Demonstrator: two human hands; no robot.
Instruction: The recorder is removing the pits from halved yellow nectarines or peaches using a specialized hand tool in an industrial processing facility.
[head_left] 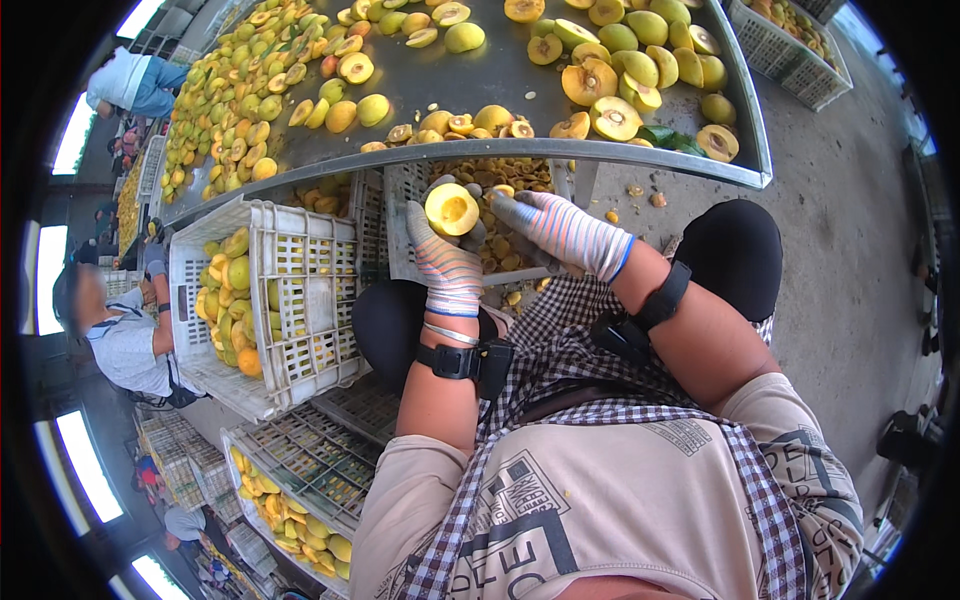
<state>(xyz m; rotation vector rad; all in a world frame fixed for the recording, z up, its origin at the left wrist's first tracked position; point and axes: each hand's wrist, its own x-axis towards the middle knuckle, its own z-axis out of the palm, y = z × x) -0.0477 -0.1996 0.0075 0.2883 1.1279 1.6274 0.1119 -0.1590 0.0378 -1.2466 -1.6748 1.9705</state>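
In my gloved left hand (443, 262) sits a yellow peach half (451, 210), cut face up, with a hollow in its middle and no pit showing. My right hand (565, 232), in a striped grey-fingered glove, is closed just right of it. A small orange-yellow piece (503, 190) shows at its fingertips; whether it is pit or flesh, and whether a tool is in the hand, I cannot tell. Below both hands stands a pale crate (405, 225) of brownish-yellow scraps. Beyond, a metal table (420, 90) carries many whole and halved peaches.
The table's raised metal rim (450, 151) runs across just beyond my hands. At my left a white crate (310, 300) of peaches lies tipped, above another crate (330, 465) with fruit. A co-worker (130, 335) is further left. One more crate (790, 60) stands far right.
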